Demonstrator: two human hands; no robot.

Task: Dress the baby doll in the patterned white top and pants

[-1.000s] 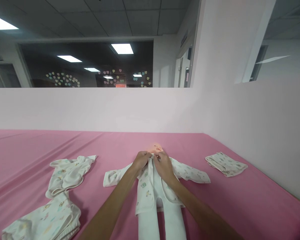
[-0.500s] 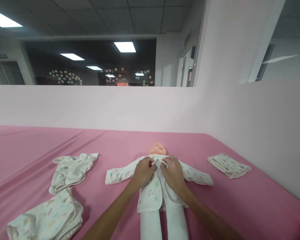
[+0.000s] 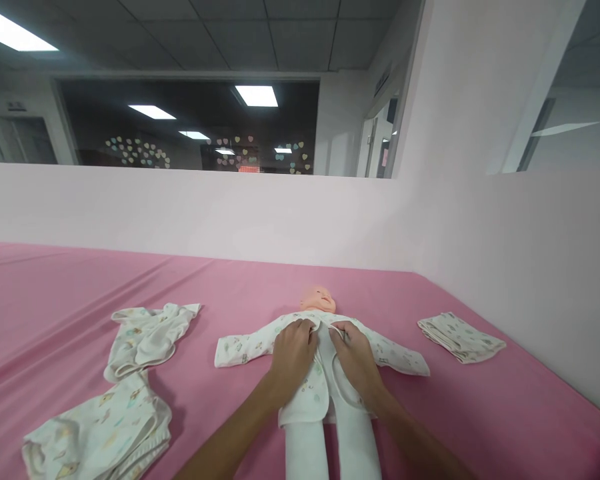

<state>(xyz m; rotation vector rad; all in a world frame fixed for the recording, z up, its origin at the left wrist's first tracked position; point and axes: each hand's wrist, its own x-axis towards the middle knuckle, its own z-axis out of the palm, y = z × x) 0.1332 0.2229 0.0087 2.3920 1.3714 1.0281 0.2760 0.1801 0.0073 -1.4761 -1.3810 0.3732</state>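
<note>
A doll [image 3: 319,300] lies on its back, head toward the wall, on a pink sheet. It wears a white printed jacket [image 3: 305,401], open down the front, over white legwear [image 3: 307,452]. Both sleeves stretch out sideways. My left hand [image 3: 295,350] pinches the jacket's front edge at the chest, on the left of the opening. On the other side of the opening, my right hand [image 3: 356,353] has its fingers closed on the opposite front edge near the collar. The fingertips of both hands are partly hidden by cloth.
Crumpled white printed clothing [image 3: 147,340] lies to the left, with a folded printed garment [image 3: 105,430] nearer me. A folded printed cloth [image 3: 461,337] rests at the right. The pink sheet [image 3: 230,280] meets a white wall [image 3: 205,213] behind and at the right.
My hands have moved slightly apart, and the left one has turned more palm-down over the jacket. The whole view has shifted and tilted a little.
</note>
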